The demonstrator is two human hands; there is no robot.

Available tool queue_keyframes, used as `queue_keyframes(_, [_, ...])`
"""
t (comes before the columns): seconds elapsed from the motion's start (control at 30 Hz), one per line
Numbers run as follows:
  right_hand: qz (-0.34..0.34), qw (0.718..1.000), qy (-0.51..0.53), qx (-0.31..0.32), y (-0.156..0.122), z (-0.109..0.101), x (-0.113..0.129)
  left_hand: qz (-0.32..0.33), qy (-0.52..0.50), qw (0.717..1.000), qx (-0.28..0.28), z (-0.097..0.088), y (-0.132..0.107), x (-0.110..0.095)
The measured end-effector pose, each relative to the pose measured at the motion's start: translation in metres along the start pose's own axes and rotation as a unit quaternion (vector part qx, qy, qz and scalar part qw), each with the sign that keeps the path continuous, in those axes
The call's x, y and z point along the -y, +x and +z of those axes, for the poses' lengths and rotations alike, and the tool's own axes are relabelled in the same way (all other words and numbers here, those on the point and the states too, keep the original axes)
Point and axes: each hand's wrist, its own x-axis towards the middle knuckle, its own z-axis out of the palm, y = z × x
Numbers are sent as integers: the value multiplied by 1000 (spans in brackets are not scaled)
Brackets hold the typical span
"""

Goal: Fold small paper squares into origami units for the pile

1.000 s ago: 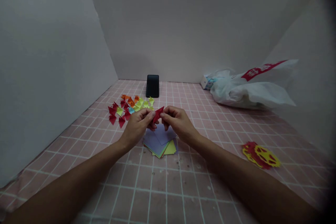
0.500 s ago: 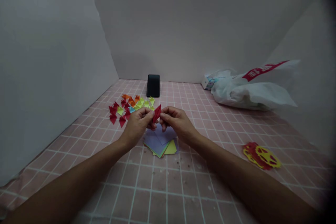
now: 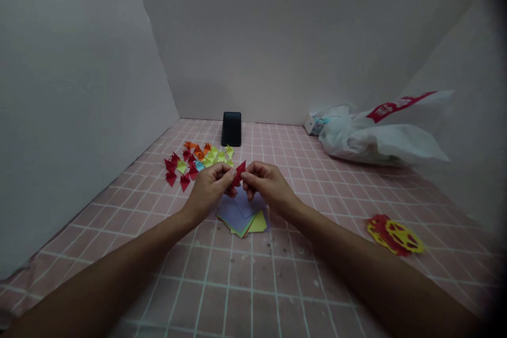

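Standing nearby, I note a small, pointed piece of folded red paper at frame centre, pinched between thumb and fingers of left hand and right hand; clean creasing probably wants a steady left hold and light, even right-hand pressure.

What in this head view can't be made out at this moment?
Head view, red folded paper: partly covered by the left hand and right hand.
Head view, stack of paper squares: parts of its far edge, behind both hands.
Head view, white plastic bag: contents hidden by its plastic; printed red strip too small to read.
Head view, patterned box: right part covered by the bag.
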Motion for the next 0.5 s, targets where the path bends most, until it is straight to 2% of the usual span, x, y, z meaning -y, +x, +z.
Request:
queue_keyframes(0.3, [2, 998, 57, 18, 1, 0, 0, -63, -94, 994, -5, 0, 2, 3])
queue_keyframes(0.5, [-1, 1000, 15, 11, 0, 0, 1, -50, -63, 997, -9, 1, 2, 2])
